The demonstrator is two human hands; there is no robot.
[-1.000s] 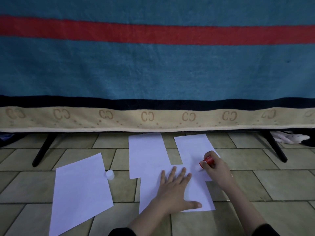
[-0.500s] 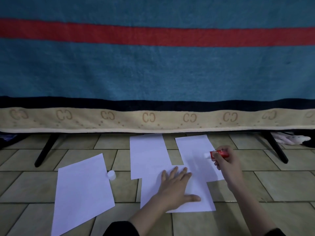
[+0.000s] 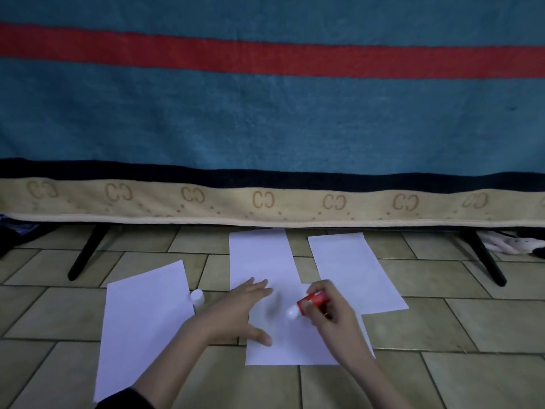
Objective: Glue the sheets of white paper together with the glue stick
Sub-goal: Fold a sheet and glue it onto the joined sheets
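Red glue stick (image 3: pixel 312 301) in your gripping right hand (image 3: pixel 330 317) slants tip-down-left toward your flat open left hand (image 3: pixel 236 312) on the white paper sheet (image 3: pixel 295 346)

This looks like a room in a home, seen from the floor. A thick teal blanket (image 3: pixel 265 119) with a red stripe and a beige monogrammed border hangs over a low frame on black splayed legs (image 3: pixel 85 255) (a bed or cot, most likely). Beige tiles (image 3: pixel 472 320) cover the floor.
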